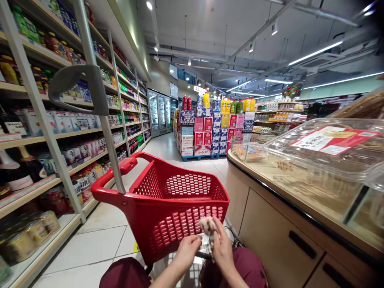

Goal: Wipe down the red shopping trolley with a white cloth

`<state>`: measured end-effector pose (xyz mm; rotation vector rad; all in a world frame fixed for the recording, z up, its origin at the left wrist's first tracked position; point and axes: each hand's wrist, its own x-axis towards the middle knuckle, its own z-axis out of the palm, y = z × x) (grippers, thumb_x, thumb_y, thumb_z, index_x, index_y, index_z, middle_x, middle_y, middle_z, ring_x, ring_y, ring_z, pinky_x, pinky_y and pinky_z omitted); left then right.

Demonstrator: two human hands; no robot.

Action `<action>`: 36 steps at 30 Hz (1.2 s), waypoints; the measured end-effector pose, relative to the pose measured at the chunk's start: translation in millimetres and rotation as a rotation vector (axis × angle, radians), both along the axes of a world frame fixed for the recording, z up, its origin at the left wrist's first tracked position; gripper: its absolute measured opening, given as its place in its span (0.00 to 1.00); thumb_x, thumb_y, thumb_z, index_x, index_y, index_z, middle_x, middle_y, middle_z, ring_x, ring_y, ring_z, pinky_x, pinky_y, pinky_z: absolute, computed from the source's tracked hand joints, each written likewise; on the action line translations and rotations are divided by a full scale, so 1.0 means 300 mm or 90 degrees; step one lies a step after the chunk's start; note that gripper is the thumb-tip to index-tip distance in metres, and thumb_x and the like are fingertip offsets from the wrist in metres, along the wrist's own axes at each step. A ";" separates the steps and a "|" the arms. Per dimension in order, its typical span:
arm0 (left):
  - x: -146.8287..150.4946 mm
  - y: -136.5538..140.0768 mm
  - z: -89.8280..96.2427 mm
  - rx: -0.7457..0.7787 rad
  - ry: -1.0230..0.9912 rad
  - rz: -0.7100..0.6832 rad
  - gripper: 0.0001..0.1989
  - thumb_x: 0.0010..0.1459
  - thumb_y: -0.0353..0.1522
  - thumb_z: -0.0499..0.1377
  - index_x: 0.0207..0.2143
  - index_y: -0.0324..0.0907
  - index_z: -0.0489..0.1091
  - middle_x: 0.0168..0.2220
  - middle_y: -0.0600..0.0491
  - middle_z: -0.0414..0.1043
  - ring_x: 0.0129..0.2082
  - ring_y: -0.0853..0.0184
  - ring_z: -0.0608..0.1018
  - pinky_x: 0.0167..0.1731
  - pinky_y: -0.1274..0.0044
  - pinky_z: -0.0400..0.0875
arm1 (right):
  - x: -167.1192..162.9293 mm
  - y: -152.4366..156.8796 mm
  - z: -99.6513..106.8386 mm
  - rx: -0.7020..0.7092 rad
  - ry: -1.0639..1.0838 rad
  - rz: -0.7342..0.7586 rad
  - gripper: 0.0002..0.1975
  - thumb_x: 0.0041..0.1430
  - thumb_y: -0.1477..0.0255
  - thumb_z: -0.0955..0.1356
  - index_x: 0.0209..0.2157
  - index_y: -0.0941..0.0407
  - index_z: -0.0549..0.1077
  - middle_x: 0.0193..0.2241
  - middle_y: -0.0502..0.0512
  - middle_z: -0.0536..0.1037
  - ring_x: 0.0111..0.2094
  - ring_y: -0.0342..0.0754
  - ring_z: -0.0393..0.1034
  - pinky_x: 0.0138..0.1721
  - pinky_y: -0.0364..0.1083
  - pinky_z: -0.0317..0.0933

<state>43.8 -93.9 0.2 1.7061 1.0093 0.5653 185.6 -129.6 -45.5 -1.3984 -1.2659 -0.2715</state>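
Note:
My right hand (pixel 222 248) is closed around a small crumpled, whitish-brown thing (pixel 207 225), whose strands or folds hang down below the fingers. Blur hides its exact kind. Just to the left, my left hand (pixel 188 249) has its fingers curled and pressed together; whether anything is between them cannot be made out. Both hands are low, above my knees and close to the near side of a red plastic shopping basket cart (pixel 141 216). A grey-handled metal pole (pixel 112 148) rises from the cart's left end.
Shelves of drinks and cans (pixel 87 132) line the left side. A wooden counter (pixel 270 216) with clear food packs (pixel 336 144) stands close on my right. Stacked drink cartons (pixel 207 132) stand ahead, and glass-door fridges (pixel 160 110) farther back. Pale floor tiles (pixel 99 240) show left of the cart.

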 end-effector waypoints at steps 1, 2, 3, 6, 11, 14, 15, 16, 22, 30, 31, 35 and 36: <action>-0.005 -0.004 -0.003 0.031 0.040 -0.003 0.19 0.48 0.34 0.51 0.41 0.35 0.69 0.38 0.47 0.73 0.38 0.63 0.74 0.40 0.73 0.66 | 0.021 0.002 0.022 0.011 -0.012 -0.006 0.26 0.55 0.79 0.55 0.56 0.54 0.56 0.52 0.57 0.64 0.51 0.49 0.61 0.49 0.52 0.61; -0.011 -0.006 0.001 0.072 0.079 -0.002 0.20 0.47 0.31 0.51 0.44 0.35 0.67 0.40 0.47 0.73 0.39 0.64 0.74 0.42 0.74 0.65 | 0.043 0.010 0.047 0.017 -0.039 0.001 0.25 0.56 0.79 0.55 0.56 0.53 0.56 0.54 0.56 0.62 0.53 0.49 0.58 0.51 0.53 0.59; -0.015 -0.006 0.012 0.124 0.113 0.002 0.22 0.46 0.29 0.51 0.46 0.36 0.66 0.43 0.47 0.71 0.41 0.65 0.73 0.44 0.75 0.65 | 0.063 0.023 0.068 0.021 -0.076 0.012 0.25 0.56 0.79 0.55 0.56 0.52 0.56 0.55 0.55 0.60 0.55 0.50 0.55 0.53 0.55 0.56; -0.015 0.006 0.073 0.316 0.192 0.023 0.23 0.47 0.26 0.49 0.48 0.39 0.64 0.49 0.49 0.67 0.48 0.66 0.69 0.50 0.74 0.61 | 0.103 0.077 0.065 0.026 -0.190 0.025 0.24 0.57 0.79 0.56 0.56 0.51 0.55 0.57 0.54 0.57 0.58 0.50 0.47 0.55 0.59 0.49; -0.001 0.028 0.149 0.487 0.299 -0.009 0.23 0.50 0.28 0.49 0.51 0.39 0.61 0.52 0.47 0.63 0.53 0.63 0.64 0.53 0.67 0.56 | 0.123 0.064 -0.121 -0.065 -0.344 0.086 0.23 0.56 0.81 0.56 0.52 0.50 0.61 0.49 0.52 0.69 0.53 0.45 0.58 0.50 0.50 0.61; 0.007 0.029 0.142 0.511 0.330 -0.017 0.23 0.50 0.28 0.49 0.51 0.39 0.60 0.53 0.47 0.62 0.54 0.62 0.62 0.54 0.64 0.53 | 0.180 0.026 -0.120 -0.097 -0.323 0.061 0.25 0.55 0.81 0.56 0.53 0.50 0.60 0.52 0.53 0.65 0.55 0.47 0.56 0.51 0.52 0.59; 0.013 0.028 0.134 0.515 0.335 -0.016 0.24 0.50 0.28 0.49 0.52 0.39 0.60 0.54 0.47 0.61 0.54 0.62 0.62 0.55 0.64 0.53 | 0.207 0.023 -0.096 -0.086 -0.299 0.033 0.26 0.55 0.82 0.55 0.54 0.51 0.58 0.54 0.53 0.62 0.56 0.48 0.53 0.53 0.55 0.56; 0.019 0.027 0.127 0.519 0.340 -0.017 0.24 0.50 0.28 0.48 0.52 0.40 0.59 0.54 0.47 0.60 0.54 0.63 0.62 0.55 0.64 0.53 | 0.235 0.026 -0.071 -0.070 -0.275 0.002 0.26 0.55 0.82 0.54 0.55 0.51 0.57 0.55 0.54 0.60 0.57 0.49 0.50 0.54 0.57 0.53; 0.047 0.020 0.094 0.566 0.338 -0.058 0.26 0.50 0.27 0.48 0.53 0.41 0.57 0.56 0.45 0.56 0.56 0.61 0.58 0.55 0.60 0.48 | 0.312 0.026 -0.139 -0.077 -0.315 -0.002 0.22 0.56 0.79 0.55 0.50 0.52 0.65 0.48 0.55 0.70 0.51 0.48 0.61 0.48 0.52 0.62; 0.085 0.003 0.121 0.538 0.250 -0.049 0.34 0.44 0.22 0.49 0.57 0.39 0.50 0.60 0.45 0.47 0.59 0.61 0.51 0.56 0.61 0.46 | 0.240 -0.029 0.066 -0.144 -0.131 0.066 0.24 0.51 0.81 0.55 0.48 0.52 0.68 0.50 0.53 0.67 0.54 0.47 0.57 0.54 0.53 0.55; 0.092 -0.001 0.127 0.535 0.223 -0.055 0.35 0.43 0.22 0.50 0.57 0.39 0.49 0.60 0.46 0.46 0.59 0.61 0.50 0.56 0.62 0.46 | 0.224 -0.033 0.110 -0.158 -0.109 0.117 0.24 0.51 0.81 0.55 0.46 0.52 0.69 0.49 0.53 0.68 0.52 0.47 0.60 0.53 0.52 0.57; 0.101 -0.010 0.129 0.356 0.112 -0.034 0.18 0.47 0.27 0.51 0.42 0.41 0.67 0.45 0.48 0.69 0.46 0.62 0.68 0.48 0.69 0.57 | 0.170 -0.065 0.187 -0.176 -0.016 0.247 0.21 0.52 0.77 0.56 0.44 0.52 0.70 0.48 0.53 0.70 0.50 0.47 0.63 0.51 0.51 0.59; 0.103 -0.011 0.124 0.276 0.084 0.002 0.12 0.48 0.28 0.50 0.34 0.41 0.70 0.36 0.50 0.73 0.40 0.63 0.71 0.43 0.72 0.60 | 0.157 -0.071 0.187 -0.172 0.015 0.238 0.20 0.52 0.76 0.57 0.44 0.52 0.70 0.47 0.53 0.70 0.49 0.47 0.63 0.51 0.51 0.58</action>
